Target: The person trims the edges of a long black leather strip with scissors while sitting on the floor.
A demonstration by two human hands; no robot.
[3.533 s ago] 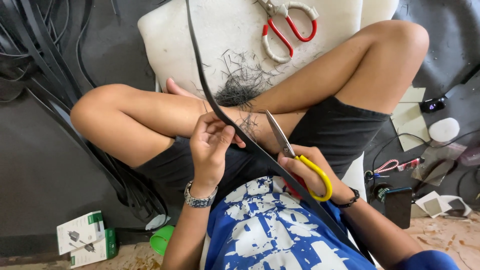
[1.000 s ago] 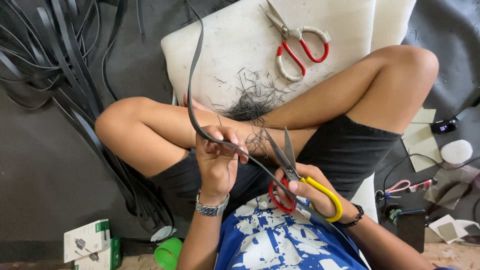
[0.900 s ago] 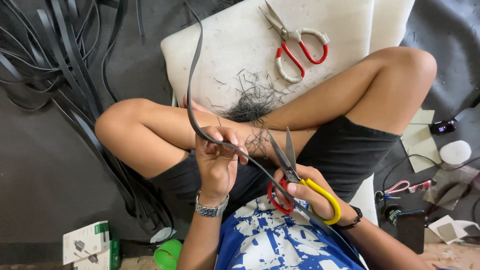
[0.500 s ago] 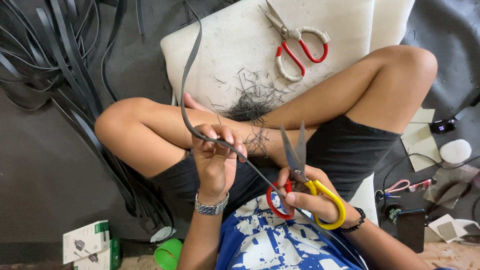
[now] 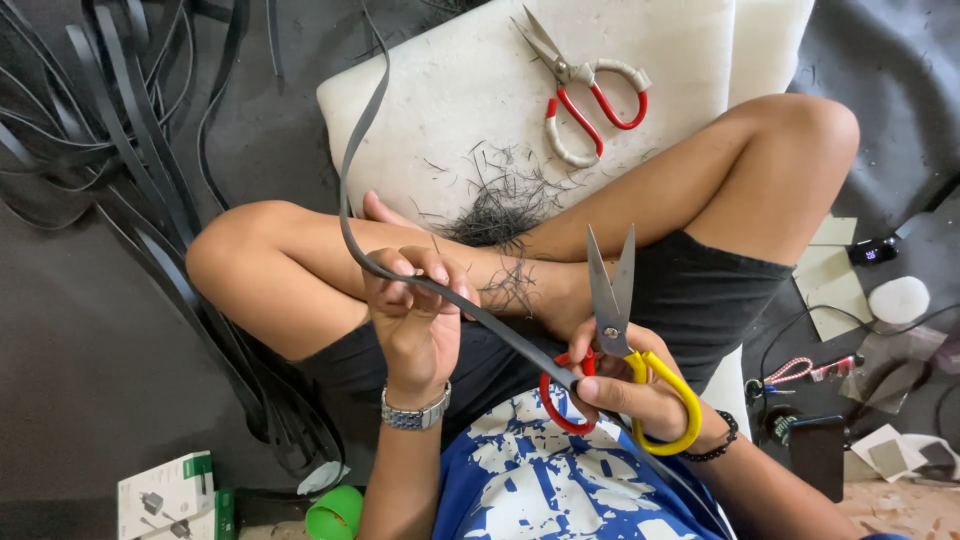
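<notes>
I see the left hand [image 5: 415, 320] pinching the black strip [image 5: 350, 180] taut across the lap, probably so it feeds straight. Right hand [image 5: 640, 395] grips the scissors [image 5: 612, 300], blades spread, points up. Spare scissors [image 5: 585, 85] lie on the white cushion [image 5: 450, 90].

Spare red-handled scissors [image 5: 585, 85] on a white cushion [image 5: 450, 110]; green cup [image 5: 335, 515]; white box [image 5: 165, 497].

white cushion [image 5: 450, 110] | spare scissors [image 5: 585, 85], black trimmings [image 5: 500, 200] on it
</notes>
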